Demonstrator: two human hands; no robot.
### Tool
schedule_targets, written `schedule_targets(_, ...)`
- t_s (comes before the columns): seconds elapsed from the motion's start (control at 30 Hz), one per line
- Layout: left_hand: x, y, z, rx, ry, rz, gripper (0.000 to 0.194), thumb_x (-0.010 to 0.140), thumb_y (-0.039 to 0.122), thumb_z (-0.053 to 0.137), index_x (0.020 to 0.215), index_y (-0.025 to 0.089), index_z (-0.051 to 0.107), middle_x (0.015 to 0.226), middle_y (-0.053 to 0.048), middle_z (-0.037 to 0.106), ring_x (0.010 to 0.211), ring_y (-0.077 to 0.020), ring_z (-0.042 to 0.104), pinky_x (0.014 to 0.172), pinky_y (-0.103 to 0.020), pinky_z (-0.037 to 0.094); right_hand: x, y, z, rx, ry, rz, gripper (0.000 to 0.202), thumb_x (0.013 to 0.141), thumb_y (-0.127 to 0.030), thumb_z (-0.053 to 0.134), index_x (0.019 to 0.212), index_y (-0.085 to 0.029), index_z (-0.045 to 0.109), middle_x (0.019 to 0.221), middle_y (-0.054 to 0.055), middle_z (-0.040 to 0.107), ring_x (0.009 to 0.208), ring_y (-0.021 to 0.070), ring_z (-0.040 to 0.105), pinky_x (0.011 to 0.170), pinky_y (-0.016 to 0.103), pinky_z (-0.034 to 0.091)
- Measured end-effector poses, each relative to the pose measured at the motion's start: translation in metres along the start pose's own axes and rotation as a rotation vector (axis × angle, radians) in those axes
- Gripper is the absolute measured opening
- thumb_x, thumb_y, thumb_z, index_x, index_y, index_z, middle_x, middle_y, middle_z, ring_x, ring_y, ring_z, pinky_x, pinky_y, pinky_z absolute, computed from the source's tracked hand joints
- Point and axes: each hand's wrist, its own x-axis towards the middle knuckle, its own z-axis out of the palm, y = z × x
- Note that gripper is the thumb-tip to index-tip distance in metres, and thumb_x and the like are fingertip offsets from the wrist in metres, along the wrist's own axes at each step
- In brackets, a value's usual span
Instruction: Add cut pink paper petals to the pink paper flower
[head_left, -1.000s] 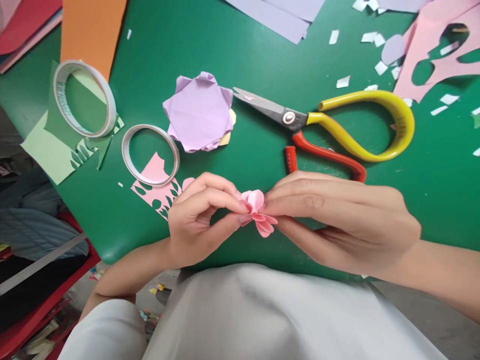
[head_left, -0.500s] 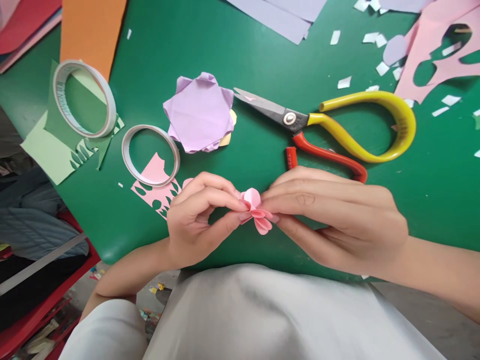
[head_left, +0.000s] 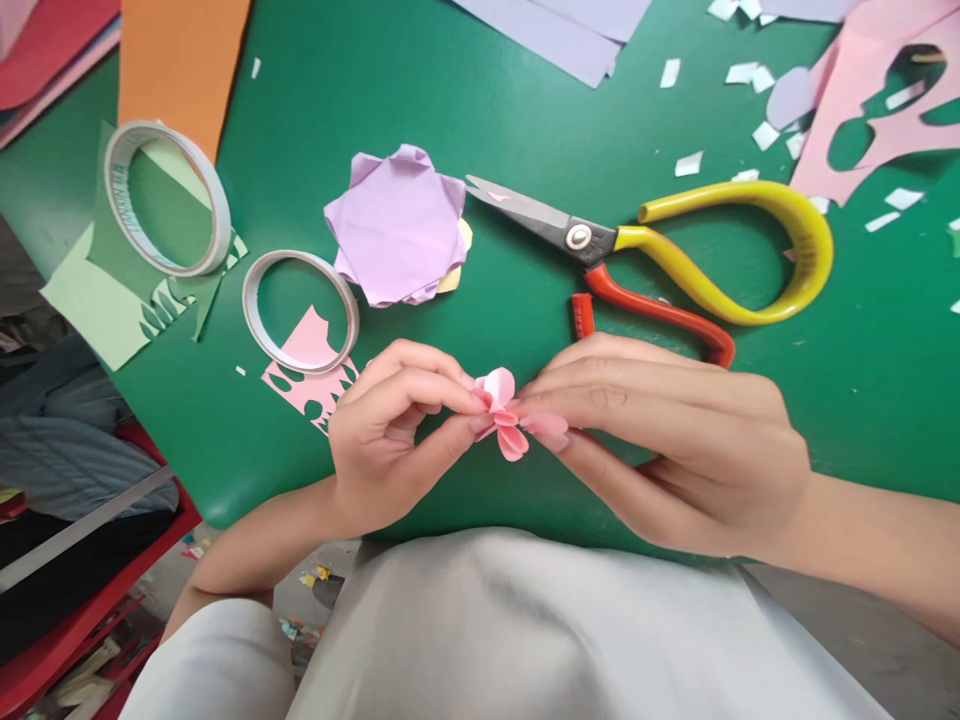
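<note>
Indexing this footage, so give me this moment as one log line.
left hand: pinching pink paper flower | right hand: touching pink petal | scissors: lying on green table

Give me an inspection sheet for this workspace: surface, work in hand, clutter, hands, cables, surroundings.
Surface: green table, with an orange sheet and purple sheets lying on it.
Work in hand: pink paper flower, partly hidden.
Clutter: scissors, larger tape roll, smaller tape roll, purple folded paper, white scraps, pink cutout sheet.
Hands: left hand pinches the flower; right hand pinches a pink petal beside it, whether attached or loose unclear.
Cables: nothing seen.
Surroundings: coloured scraps below the table, lower left.
</note>
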Motion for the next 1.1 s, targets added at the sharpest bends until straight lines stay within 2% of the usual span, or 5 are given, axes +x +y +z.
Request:
schedule_targets(0.17,-0.0005,-0.0006,0.0016,-0.03,0.0,-0.022,0.011,0.083,0.011,0.079,0.089,0.017,0.072,0.089,-0.002,0.066,0.077,-0.0091,0.068,0.067,-0.021,0.06,-0.0003,-0.0018,-0.0009,-0.04,-0.002,0.007,0.022,0.089,-0.001,0.061,0.1,-0.019,0.068,0.087,0.004,0.074,0.081,0.0145,0.07,0.077,0.03,0.061)
schedule_targets(0.77,0.0001,-0.0069,0.0011,0.009,0.069,0.122,0.018,0.086,0.017,0.077,0.1,0.022,0.067,0.09,-0.002,0.064,0.08,-0.0125,0.067,0.063,-0.024,0.06,0.0002,-0.0024,0.0005,-0.069,0.022,0.019,0.02,0.089,-0.001,0.057,0.096,-0.019,0.061,0.084,0.004,0.072,0.077,0.0156,0.069,0.071,0.03,0.059)
schedule_targets(0.87,-0.0005,-0.0058,0.0019,-0.038,0.056,0.078,0.018,0.089,0.02,0.075,0.103,0.023,0.065,0.094,-0.003,0.062,0.078,-0.0121,0.066,0.058,-0.023,0.059,-0.0029,-0.0005,0.0009,-0.034,0.021,-0.006,0.019,0.088,-0.001,0.054,0.096,-0.018,0.057,0.083,0.005,0.067,0.077,0.0165,0.067,0.068,0.032,0.058)
schedule_targets(1.0,-0.0018,-0.0022,0.0038,-0.074,0.053,-0.016,0.018,0.09,0.023,0.074,0.106,0.023,0.065,0.097,-0.004,0.06,0.083,-0.0128,0.068,0.065,-0.024,0.063,-0.0072,-0.0004,-0.0024,0.013,-0.001,-0.002,0.019,0.086,0.0,0.047,0.093,-0.018,0.049,0.078,0.005,0.056,0.074,0.0165,0.06,0.062,0.034,0.054)
schedule_targets(1.1,-0.002,-0.002,0.0034,-0.155,0.007,-0.062,0.025,0.091,0.026,0.073,0.115,0.025,0.066,0.104,-0.005,0.059,0.08,-0.0117,0.069,0.06,-0.022,0.062,-0.0074,-0.002,-0.0053,0.011,-0.014,0.017,0.019,0.088,-0.001,0.044,0.092,-0.019,0.045,0.076,0.003,0.052,0.072,0.015,0.055,0.06,0.033,0.051)
